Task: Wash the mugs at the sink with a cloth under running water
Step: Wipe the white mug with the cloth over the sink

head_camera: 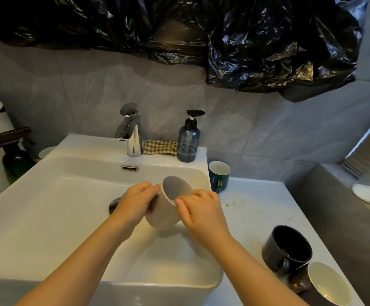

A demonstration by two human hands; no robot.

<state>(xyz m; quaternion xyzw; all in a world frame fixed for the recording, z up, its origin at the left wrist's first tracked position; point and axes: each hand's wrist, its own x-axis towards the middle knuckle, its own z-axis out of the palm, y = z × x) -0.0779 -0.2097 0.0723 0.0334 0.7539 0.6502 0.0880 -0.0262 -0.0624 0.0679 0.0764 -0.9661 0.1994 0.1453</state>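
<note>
Over the white sink (53,195) I hold a beige mug (165,208), tilted with its mouth facing away from me. My left hand (135,200) grips its handle side, fingers curled at the rim. My right hand (198,208) pinches the rim on the right. The chrome tap (132,133) at the back shows no running water. A checked cloth (160,147) lies folded on the sink ledge beside the tap.
A blue soap pump bottle (188,142) stands right of the cloth. On the counter sit a teal mug (219,176), a black mug (288,248) and a brown mug (325,283). A dark spray bottle (14,155) stands at left. Black plastic sheeting (201,36) hangs above.
</note>
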